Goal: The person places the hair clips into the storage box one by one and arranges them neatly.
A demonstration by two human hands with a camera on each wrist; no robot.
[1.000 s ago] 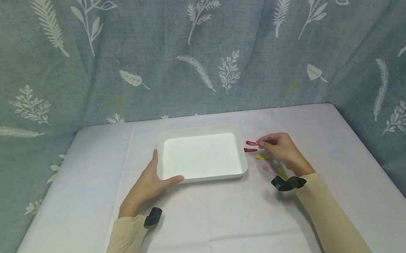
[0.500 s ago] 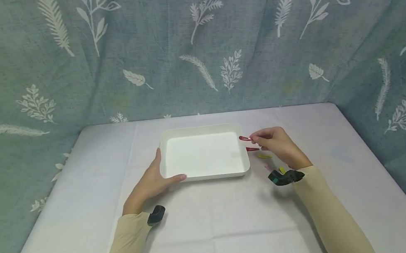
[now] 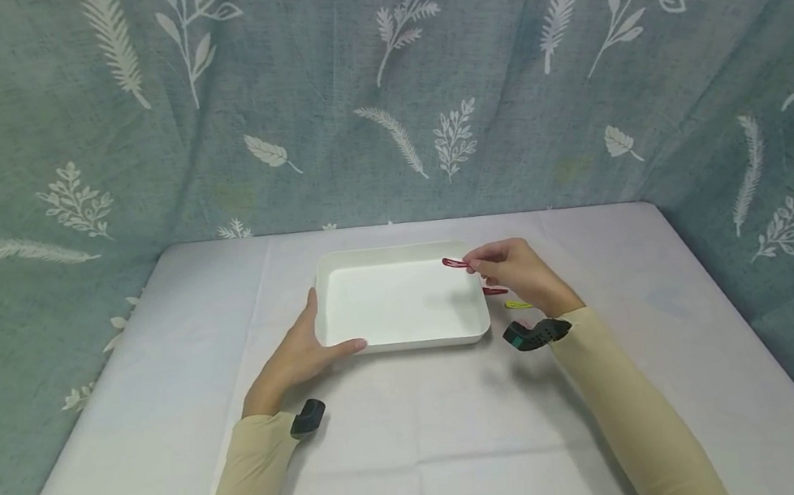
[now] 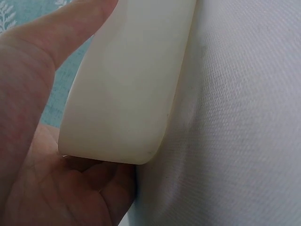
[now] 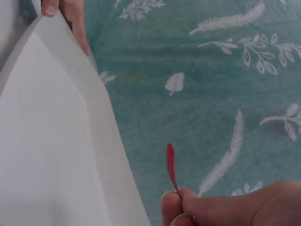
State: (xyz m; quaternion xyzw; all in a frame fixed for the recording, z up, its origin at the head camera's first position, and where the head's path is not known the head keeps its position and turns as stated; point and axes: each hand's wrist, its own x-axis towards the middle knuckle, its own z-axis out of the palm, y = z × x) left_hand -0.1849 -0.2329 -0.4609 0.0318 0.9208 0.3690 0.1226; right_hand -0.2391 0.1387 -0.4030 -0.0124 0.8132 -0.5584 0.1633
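In the head view a shallow white tray (image 3: 396, 305) lies on the table. My left hand (image 3: 296, 361) grips its near left corner, thumb on the front wall; the left wrist view shows curled fingers (image 4: 94, 188) under the tray's wall (image 4: 122, 94). Between thumb and fingertips my right hand (image 3: 517, 270) pinches a red hair clip (image 3: 453, 263), held above the tray's right side. The clip (image 5: 170, 160) points away from the fingertips in the right wrist view. Beside the tray's right wall lie another red clip (image 3: 495, 291) and a yellow clip (image 3: 517, 305).
Beneath the right wrist something pink is barely visible, mostly covered by the black wrist camera (image 3: 538, 334). White cloth (image 3: 365, 480) covers the table, and a patterned blue-green curtain (image 3: 331, 181) hangs behind and at both sides.
My right hand has lifted the red clip and carried it left, from beside the tray to above its right side. My left hand keeps its grip on the corner.
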